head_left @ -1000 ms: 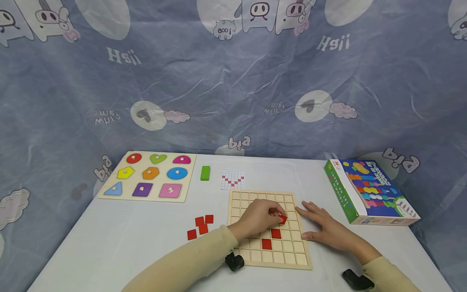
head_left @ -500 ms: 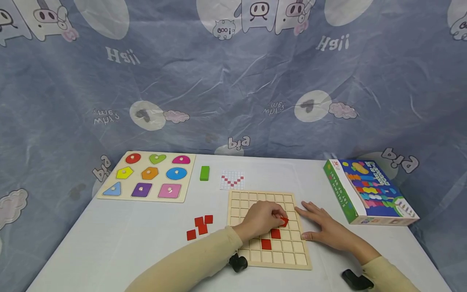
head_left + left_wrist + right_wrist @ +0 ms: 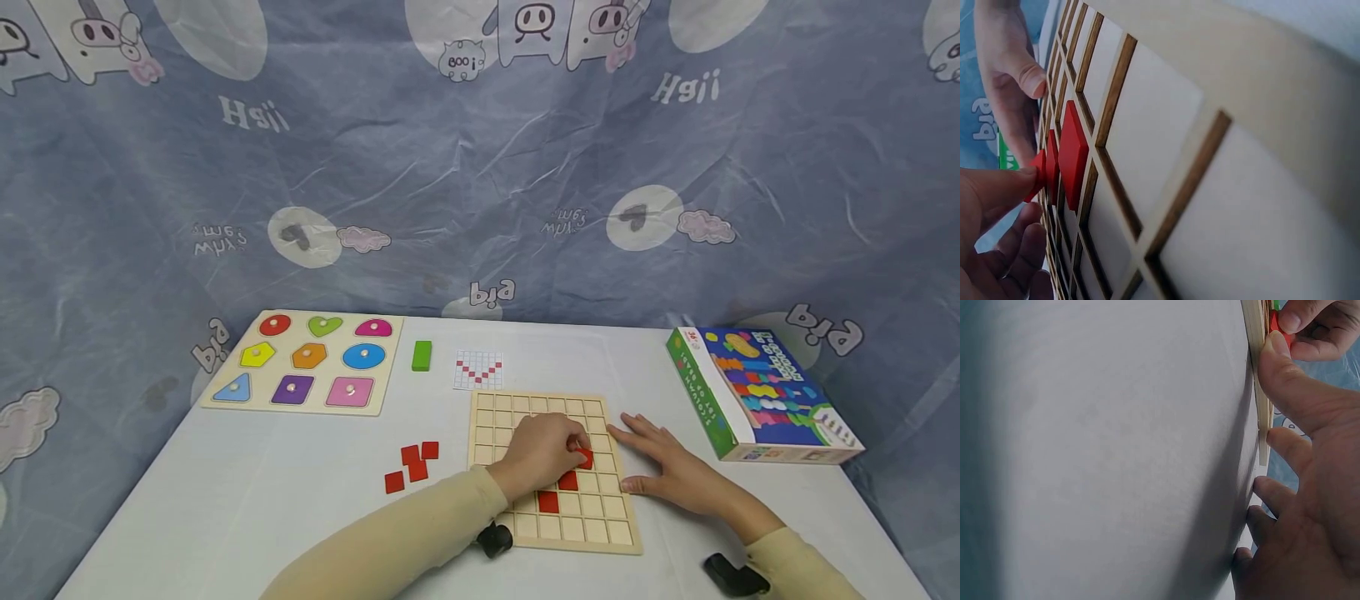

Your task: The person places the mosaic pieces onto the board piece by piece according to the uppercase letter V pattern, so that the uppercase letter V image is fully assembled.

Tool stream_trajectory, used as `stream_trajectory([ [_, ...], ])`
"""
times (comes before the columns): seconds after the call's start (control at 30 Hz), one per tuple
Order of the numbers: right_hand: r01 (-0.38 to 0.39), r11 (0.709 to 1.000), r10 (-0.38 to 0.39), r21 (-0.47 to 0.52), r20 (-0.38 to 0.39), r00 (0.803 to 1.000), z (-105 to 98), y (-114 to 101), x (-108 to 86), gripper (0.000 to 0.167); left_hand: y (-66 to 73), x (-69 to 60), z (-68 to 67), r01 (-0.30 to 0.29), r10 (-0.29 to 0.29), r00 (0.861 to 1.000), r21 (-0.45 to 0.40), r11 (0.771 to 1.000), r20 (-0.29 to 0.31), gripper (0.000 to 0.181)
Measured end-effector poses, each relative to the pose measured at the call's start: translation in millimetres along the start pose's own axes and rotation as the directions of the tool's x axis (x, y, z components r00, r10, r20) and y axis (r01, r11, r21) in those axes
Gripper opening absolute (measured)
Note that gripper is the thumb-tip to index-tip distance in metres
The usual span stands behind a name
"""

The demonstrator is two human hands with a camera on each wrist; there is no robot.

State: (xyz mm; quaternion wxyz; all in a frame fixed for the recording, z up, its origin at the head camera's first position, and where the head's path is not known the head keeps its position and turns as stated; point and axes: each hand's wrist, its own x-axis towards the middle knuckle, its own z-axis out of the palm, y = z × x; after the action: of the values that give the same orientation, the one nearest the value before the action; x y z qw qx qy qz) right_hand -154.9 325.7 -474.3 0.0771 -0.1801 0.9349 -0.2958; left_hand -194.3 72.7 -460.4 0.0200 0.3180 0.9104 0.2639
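Over the wooden grid board [image 3: 581, 546], my left hand [image 3: 538, 454] pinches a red square tile [image 3: 587, 459] at a cell toward the right side. Seen from the left wrist, the thumb presses on that tile [image 3: 1037, 177], which stands slightly tilted; whether it is fully seated I cannot tell. Two more red tiles, a nearer one [image 3: 548, 502] and a middle one [image 3: 568, 481], lie in cells on a diagonal below it. My right hand [image 3: 675, 477] rests with spread fingers against the board's right edge, thumb and index finger touching the frame [image 3: 1264, 419].
Several loose red tiles [image 3: 417, 471] lie left of the board. Behind it are a small grid card [image 3: 478, 370] with a red V pattern and a green block [image 3: 422, 356]. A shape puzzle [image 3: 300, 383] sits at back left, a colourful box [image 3: 765, 392] at right.
My left hand has shifted slightly right and down with the red tile, which now lies flatter over its cell. The right hand has stayed in place.
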Motion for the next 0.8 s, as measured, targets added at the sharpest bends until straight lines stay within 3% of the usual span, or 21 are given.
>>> stream_trajectory([
  [0.33, 0.015, 1.0, -0.015, 0.001, -0.003, 1.0, -0.4, -0.2, -0.6, 0.08, 2.2, 4.7, 4.5, 0.011, -0.012, 1.0, 0.091, 0.996, 0.007, 0.006],
  [0.8, 0.003, 1.0, -0.003, 0.005, 0.001, 1.0, -0.7, -2.0, -0.6, 0.081, 3.5, 3.5, 5.0, 0.012, -0.014, 1.0, 0.111, 0.994, 0.014, 0.007],
])
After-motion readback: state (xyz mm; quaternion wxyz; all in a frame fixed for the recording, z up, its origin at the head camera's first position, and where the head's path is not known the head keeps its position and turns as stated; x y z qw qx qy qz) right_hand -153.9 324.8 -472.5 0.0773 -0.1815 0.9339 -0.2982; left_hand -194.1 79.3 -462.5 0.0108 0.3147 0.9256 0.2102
